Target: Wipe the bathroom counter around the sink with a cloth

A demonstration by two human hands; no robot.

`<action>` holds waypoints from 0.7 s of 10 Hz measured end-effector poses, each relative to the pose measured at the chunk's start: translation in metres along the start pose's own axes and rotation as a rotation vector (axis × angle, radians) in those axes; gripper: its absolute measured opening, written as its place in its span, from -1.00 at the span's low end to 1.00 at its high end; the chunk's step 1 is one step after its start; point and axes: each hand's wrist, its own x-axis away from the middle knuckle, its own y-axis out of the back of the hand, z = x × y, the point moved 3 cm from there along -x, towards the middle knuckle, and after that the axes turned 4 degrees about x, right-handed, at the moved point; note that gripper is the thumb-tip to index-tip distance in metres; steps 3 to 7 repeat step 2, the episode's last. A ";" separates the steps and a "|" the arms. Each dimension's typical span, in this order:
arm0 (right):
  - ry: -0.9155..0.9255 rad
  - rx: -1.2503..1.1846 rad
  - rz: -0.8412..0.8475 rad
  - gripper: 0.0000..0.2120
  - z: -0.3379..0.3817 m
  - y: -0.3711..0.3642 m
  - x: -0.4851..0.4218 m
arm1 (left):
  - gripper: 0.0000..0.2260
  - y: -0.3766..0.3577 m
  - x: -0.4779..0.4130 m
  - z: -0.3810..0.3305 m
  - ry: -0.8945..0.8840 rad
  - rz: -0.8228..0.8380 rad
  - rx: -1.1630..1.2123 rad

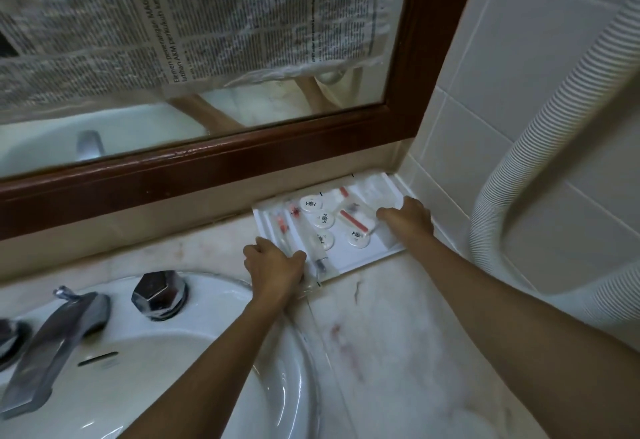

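Note:
A white amenity tray (360, 262) sits on the marble counter (398, 334) in the back right corner, under the mirror. It carries round white caps and several wrapped toiletries. My left hand (273, 265) grips the tray's near left end, fingers curled over its rim. My right hand (407, 220) grips the tray's right end beside the wall. The white sink (194, 369) lies at the lower left. No cloth is in view. The counter shows reddish stains.
A chrome faucet (52, 338) and a chrome knob (159, 295) stand on the sink's back rim. A wood-framed mirror (207, 161) covered with newspaper hangs behind. A ribbed white hose (519, 168) runs down the tiled right wall.

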 end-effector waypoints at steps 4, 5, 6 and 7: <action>0.170 0.022 -0.184 -0.54 -0.005 0.003 0.067 | -0.27 0.018 0.039 -0.009 -0.085 0.052 -0.012; 0.170 0.022 -0.184 -0.54 -0.005 0.003 0.067 | -0.27 0.018 0.039 -0.009 -0.085 0.052 -0.012; 0.170 0.022 -0.184 -0.54 -0.005 0.003 0.067 | -0.27 0.018 0.039 -0.009 -0.085 0.052 -0.012; 0.170 0.022 -0.184 -0.54 -0.005 0.003 0.067 | -0.27 0.018 0.039 -0.009 -0.085 0.052 -0.012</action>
